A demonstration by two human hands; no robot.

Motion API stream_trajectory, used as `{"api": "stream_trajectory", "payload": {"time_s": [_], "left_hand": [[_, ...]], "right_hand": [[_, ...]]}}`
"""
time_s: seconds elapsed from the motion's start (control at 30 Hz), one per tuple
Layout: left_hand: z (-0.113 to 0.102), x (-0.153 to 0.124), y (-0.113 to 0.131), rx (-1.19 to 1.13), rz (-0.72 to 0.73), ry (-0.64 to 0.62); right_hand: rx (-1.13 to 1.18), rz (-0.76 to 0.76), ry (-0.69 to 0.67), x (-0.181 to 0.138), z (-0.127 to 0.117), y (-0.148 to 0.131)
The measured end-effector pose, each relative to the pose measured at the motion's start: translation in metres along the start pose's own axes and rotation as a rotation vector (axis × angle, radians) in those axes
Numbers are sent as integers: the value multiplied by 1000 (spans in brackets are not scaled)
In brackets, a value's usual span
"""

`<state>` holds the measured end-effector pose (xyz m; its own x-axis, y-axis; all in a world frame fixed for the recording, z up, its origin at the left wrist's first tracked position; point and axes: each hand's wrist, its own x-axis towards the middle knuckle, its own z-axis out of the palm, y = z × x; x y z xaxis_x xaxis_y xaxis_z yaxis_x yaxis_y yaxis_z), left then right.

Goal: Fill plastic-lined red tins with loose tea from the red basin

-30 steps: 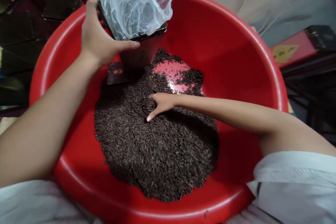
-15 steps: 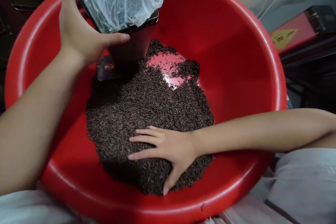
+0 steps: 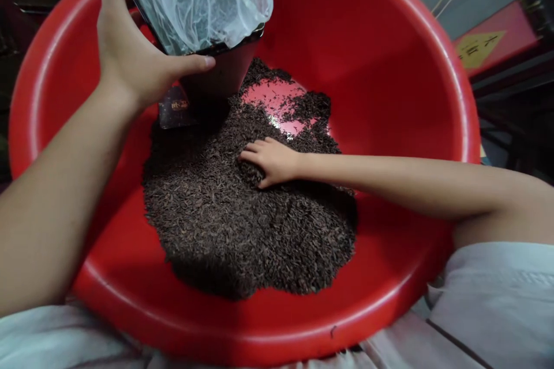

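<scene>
My left hand is closed on the rim of a dark tin, its thumb along the near side. A crumpled clear plastic bag lines the tin and spreads over its edge. Below it lies a heap of dark dried leaves, which look like loose tea leaves, in a big red basin. My right hand is in the middle of the heap, fingers curled round a clump of leaves. Beyond it, a pink surface shows partly through the leaves; its kind I cannot tell.
A dark printed flap or panel shows under the tin, touching the heap. To the right, outside the basin, stands a pink box with a yellow diamond label. Dark shapes fill the upper left. My clothed legs are at the basin's near rim.
My right hand has moved away from me across the heap and its spread fingers have curled round leaves. The near edge of the heap has shifted inward. My left hand and the tin have hardly moved.
</scene>
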<state>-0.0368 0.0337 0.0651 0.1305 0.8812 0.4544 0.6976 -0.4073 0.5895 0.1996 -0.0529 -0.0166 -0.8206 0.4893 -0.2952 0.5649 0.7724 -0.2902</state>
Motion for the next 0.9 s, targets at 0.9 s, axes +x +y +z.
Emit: {"api": "stream_trajectory", "payload": {"time_s": [0.9], "left_hand": [[13,-19,24,-49,-13,34]], "right_hand": [[-120,-96,58,-8,12,-25]]}}
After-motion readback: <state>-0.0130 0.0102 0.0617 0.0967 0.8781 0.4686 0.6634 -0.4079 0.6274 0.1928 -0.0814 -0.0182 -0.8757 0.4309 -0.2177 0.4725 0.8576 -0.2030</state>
